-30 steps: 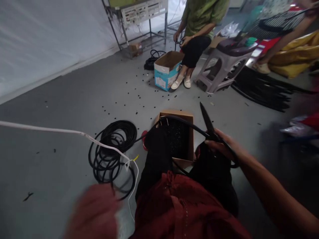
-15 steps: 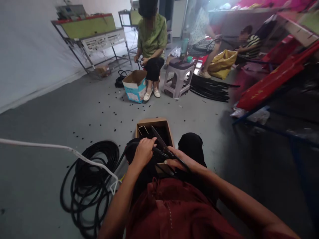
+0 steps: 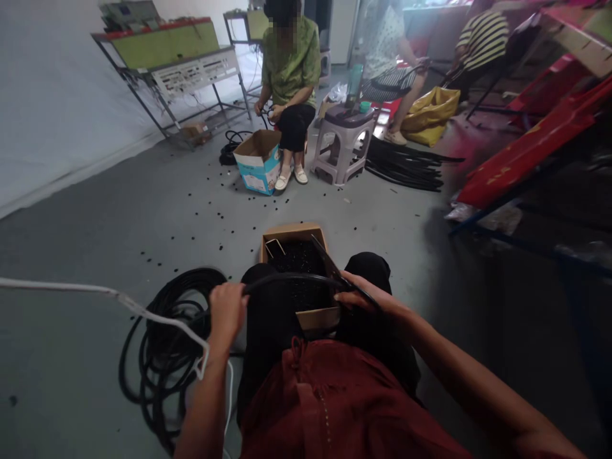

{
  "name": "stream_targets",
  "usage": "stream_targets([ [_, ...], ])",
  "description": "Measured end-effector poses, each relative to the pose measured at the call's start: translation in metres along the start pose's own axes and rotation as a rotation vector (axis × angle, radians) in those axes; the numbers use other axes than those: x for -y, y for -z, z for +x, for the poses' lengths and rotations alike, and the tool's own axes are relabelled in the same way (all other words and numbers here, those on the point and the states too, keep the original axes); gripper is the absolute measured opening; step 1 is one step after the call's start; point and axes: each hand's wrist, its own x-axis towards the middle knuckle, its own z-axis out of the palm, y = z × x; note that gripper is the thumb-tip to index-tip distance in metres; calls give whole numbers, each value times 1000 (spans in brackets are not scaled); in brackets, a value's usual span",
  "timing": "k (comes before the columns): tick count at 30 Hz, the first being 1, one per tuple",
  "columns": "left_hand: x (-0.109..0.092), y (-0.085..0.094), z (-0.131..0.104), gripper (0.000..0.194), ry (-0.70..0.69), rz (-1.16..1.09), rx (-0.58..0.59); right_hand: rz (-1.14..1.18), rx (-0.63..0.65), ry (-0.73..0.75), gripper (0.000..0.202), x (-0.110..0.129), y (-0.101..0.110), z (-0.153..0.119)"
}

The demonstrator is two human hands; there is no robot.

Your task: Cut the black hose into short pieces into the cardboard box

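My left hand (image 3: 228, 312) is closed round a black hose (image 3: 282, 276) beside my left knee. The hose arches over my lap to my right hand (image 3: 361, 293), whose fingers are wrapped round a dark, pointed tool (image 3: 325, 258), which looks like scissors, and the hose near it. Below the hose, an open cardboard box (image 3: 318, 320) between my legs holds many small black pieces (image 3: 299, 258) and a small rectangular frame-like object (image 3: 275, 248). A large coil of black hose (image 3: 167, 338) lies on the floor at my left.
A white cord (image 3: 105, 290) crosses at the left. A seated person (image 3: 289, 70) works over a blue-white box (image 3: 258, 175). Beyond are a grey stool (image 3: 342, 137), black strips (image 3: 406, 167), a yellow bag (image 3: 430, 115) and two more people. A red panel (image 3: 526, 150) stands right.
My left hand has moved left, away from my right hand, with the hose now stretched between them. My right hand has shifted slightly right and up. The person in stripes has changed posture.
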Motion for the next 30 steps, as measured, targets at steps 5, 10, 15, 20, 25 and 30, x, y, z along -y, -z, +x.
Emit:
stream_targets([
  [5, -83, 0, -10, 32, -222, -230, 9, -154, 14, 66, 26, 24, -25, 21],
  [10, -85, 16, -13, 26, -317, -162, 47, -182, 53, 88, 21, 10, -39, 25],
  [15, -13, 18, -15, 26, 2, -134, -19, -14, 77, 8, 22, -19, -18, 9],
  [20, -22, 9, -21, 16, -24, -18, 130, 7, 48, -28, 24, -17, -8, 10],
  [25, -98, 1, -14, 25, -213, -233, 183, -147, 48, 67, 25, -4, -27, 31],
  [30, -65, 9, -5, 19, -187, -257, 165, -83, 83, 35, 22, -11, -21, 25],
])
